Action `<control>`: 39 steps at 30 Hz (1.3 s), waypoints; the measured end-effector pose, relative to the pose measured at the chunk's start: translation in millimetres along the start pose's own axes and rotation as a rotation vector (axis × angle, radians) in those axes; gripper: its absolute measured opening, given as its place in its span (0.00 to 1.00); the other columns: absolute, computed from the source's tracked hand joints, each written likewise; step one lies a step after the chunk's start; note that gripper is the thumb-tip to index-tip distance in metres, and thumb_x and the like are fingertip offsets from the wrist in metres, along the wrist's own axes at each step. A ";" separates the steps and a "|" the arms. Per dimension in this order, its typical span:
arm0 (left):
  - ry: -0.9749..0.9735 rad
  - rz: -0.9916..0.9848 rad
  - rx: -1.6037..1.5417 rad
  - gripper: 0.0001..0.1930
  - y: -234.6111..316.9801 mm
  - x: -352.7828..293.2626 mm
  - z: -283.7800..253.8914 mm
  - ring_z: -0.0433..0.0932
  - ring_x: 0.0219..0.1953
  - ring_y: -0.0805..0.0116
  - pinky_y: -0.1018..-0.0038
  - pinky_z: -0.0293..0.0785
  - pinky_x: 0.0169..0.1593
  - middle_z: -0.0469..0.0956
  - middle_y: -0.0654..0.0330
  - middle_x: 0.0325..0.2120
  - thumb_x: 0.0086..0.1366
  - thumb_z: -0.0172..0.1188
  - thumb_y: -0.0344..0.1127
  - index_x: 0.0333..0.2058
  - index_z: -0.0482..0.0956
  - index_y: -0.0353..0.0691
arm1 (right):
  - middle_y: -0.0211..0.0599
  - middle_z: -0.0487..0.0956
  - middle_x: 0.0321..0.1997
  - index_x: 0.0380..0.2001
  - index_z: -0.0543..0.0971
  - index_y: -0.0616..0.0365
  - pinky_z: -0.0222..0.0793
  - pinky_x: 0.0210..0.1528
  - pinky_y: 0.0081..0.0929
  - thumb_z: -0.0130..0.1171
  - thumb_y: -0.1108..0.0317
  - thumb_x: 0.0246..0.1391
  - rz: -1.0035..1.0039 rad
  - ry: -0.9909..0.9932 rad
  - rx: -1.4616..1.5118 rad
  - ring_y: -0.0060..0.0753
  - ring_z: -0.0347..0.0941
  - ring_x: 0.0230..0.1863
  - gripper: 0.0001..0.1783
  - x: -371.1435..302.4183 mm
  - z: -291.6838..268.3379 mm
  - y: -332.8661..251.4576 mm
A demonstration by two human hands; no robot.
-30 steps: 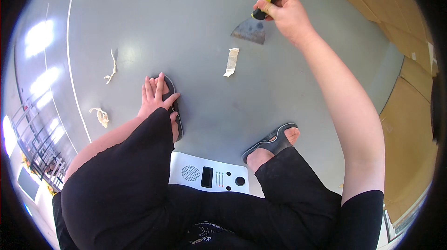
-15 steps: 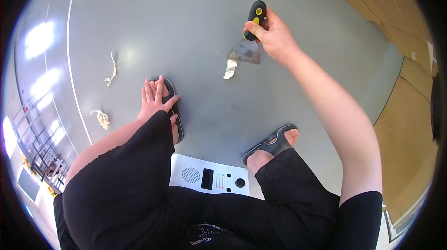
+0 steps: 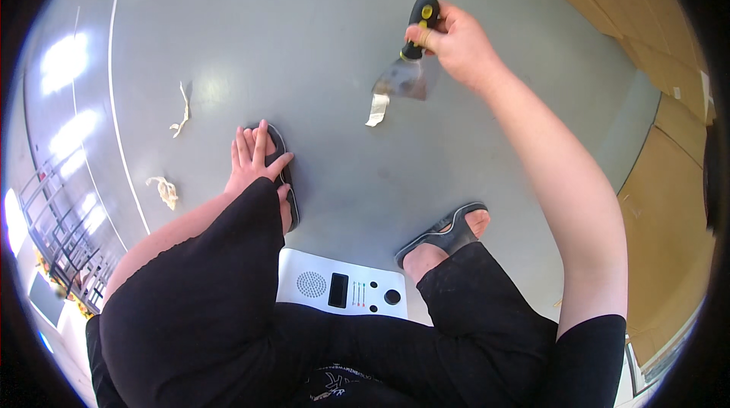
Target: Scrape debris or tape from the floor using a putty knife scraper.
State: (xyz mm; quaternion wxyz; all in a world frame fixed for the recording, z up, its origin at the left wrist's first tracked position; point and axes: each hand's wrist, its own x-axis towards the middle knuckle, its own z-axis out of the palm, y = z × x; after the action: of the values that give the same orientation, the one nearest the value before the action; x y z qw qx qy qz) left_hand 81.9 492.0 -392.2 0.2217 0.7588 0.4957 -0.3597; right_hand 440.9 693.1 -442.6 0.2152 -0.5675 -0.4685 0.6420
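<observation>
My right hand (image 3: 462, 44) is wrapped round the black and yellow handle of a putty knife (image 3: 411, 77). The wide metal blade points toward me and is a little smeared by motion. At the blade's left corner is a short strip of whitish tape (image 3: 377, 109); I cannot tell whether it clings to the blade or lies on the floor (image 3: 327, 66). My left hand (image 3: 255, 161) rests with its fingers spread on my left foot and the black sandal (image 3: 287, 199), holding nothing.
Two crumpled whitish scraps lie to the left: a thin twisted strip (image 3: 183, 110) and a wad (image 3: 164, 192). A white panel with dark knobs (image 3: 342, 282) shows between my legs. Cardboard (image 3: 661, 180) lines the right side. A metal rack (image 3: 65, 233) stands far left.
My right hand and the putty knife have shifted slightly away and to the right. The whitish strip has moved barely at all. My left hand stays on the foot.
</observation>
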 end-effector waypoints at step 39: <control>0.220 0.088 -0.025 0.36 -10.4 -8.8 21.4 0.41 0.74 0.23 0.39 0.48 0.73 0.37 0.39 0.76 0.64 0.63 0.56 0.70 0.65 0.64 | 0.38 0.75 0.37 0.30 0.73 0.57 0.76 0.43 0.38 0.63 0.72 0.46 -0.755 -0.501 -1.210 0.43 0.76 0.43 0.09 -176.0 53.7 10.8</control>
State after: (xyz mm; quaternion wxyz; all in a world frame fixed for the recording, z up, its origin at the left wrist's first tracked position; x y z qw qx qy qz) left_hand 63.2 476.2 -399.0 0.1908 0.8118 0.4878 -0.2581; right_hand 440.0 526.6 -363.5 -0.0416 -0.2245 -0.9368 0.2650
